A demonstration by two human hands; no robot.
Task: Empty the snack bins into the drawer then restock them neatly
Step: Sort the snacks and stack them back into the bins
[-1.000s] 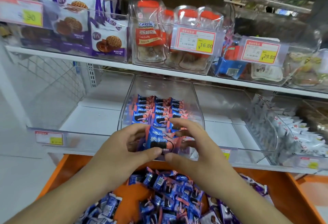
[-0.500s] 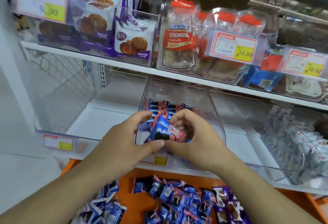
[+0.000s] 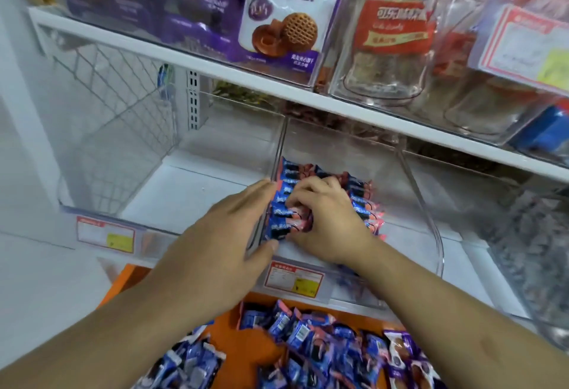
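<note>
My right hand [image 3: 326, 219] pinches blue snack packets [image 3: 281, 219] inside the clear bin [image 3: 431, 234]; my left hand [image 3: 224, 240], flat and relaxed, presses the row's nine o'clock side (rows run toward twelve).

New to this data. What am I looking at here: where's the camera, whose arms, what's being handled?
There is no robot: a person wears one wide-angle camera on the head, looking forward and down, so the arms are their own. They face a shop shelf. The left hand lies with straight fingers against the outer left wall of a clear bin, thumb at its front. The right hand is inside, fingers curled on the blue snack packets lined up in rows; whether it grips one is unclear. Below, an orange drawer holds a loose pile of similar packets. The upper shelf carries bins of purple biscuit bags and clear jars.
</note>
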